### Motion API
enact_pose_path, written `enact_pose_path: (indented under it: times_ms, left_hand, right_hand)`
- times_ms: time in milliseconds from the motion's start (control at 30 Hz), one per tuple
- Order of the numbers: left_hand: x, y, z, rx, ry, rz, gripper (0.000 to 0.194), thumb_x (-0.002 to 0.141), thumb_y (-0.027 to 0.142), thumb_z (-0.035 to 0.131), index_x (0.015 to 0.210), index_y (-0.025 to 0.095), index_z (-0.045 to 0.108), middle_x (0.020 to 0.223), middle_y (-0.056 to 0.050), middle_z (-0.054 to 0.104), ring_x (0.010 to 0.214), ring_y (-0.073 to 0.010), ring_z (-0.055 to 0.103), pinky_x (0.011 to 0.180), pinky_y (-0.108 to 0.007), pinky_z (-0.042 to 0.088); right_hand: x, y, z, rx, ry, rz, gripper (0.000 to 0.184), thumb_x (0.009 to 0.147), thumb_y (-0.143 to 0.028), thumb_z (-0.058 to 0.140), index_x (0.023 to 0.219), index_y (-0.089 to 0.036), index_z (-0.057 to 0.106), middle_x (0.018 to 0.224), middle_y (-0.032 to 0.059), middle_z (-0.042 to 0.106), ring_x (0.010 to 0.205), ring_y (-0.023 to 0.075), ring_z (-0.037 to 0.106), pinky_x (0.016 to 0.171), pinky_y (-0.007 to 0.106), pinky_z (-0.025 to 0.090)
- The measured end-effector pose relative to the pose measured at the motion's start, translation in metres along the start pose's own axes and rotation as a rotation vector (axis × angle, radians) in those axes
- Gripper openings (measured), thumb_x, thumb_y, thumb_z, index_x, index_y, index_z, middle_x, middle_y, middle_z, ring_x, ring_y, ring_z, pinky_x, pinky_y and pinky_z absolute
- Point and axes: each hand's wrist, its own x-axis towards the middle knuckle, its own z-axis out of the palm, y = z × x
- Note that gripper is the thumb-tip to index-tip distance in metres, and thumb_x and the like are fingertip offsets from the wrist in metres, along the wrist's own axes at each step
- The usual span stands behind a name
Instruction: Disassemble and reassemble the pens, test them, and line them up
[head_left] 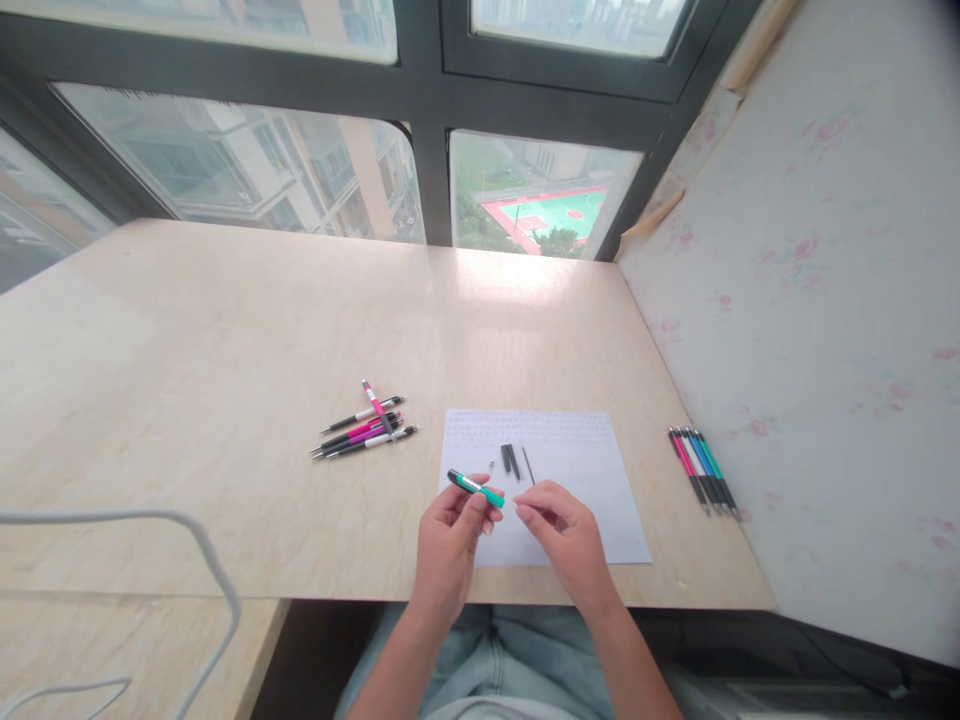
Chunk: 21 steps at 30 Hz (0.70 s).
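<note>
My left hand grips a green pen barrel with a black and silver end, tilted above the paper. Close to the barrel's green end, my right hand is closed in a pinch; whatever lies between its fingertips is too small to make out. Beyond the hands, black pen parts lie side by side on a white sheet of paper with writing along its top. A thin dark refill rests to their right, and a tiny metallic piece to their left.
On the left, several pens lie in a loose crossed pile. Another row of pens is lined up by the flowered wall. A white cable loops over the near left. Windows stand behind the wooden table.
</note>
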Motion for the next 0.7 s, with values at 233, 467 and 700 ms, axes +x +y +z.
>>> enact_pose_path:
  times_ms: [233, 467, 700]
  left_hand:
    - [-0.002, -0.006, 0.002, -0.119, -0.04, -0.086, 0.021, 0.077, 0.028, 0.078, 0.089, 0.012, 0.071, 0.079, -0.005, 0.068, 0.064, -0.0083, 0.056, 0.058, -0.018, 0.044]
    - [-0.001, -0.014, -0.004, -0.127, -0.095, -0.125, 0.018, 0.079, 0.025, 0.077, 0.089, 0.011, 0.073, 0.069, -0.002, 0.065, 0.062, -0.0073, 0.054, 0.059, -0.017, 0.044]
    - [-0.002, -0.014, -0.004, -0.138, -0.112, -0.152, 0.02, 0.079, 0.027, 0.077, 0.089, 0.011, 0.073, 0.069, -0.002, 0.064, 0.062, -0.0073, 0.053, 0.058, -0.017, 0.043]
  right_hand:
    - [-0.003, -0.004, 0.003, 0.079, -0.012, 0.017, 0.013, 0.087, -0.03, 0.065, 0.085, -0.022, 0.075, 0.082, 0.004, 0.068, 0.077, 0.0179, 0.062, 0.066, 0.029, 0.049]
    - [-0.006, -0.007, 0.001, 0.033, -0.005, 0.001, 0.011, 0.086, -0.027, 0.066, 0.083, -0.022, 0.075, 0.08, 0.0036, 0.069, 0.074, 0.0168, 0.061, 0.062, 0.027, 0.047]
    - [-0.006, -0.015, -0.004, -0.061, 0.002, -0.011, 0.014, 0.087, -0.028, 0.064, 0.082, -0.021, 0.075, 0.079, 0.0039, 0.07, 0.073, 0.0167, 0.061, 0.061, 0.027, 0.048]
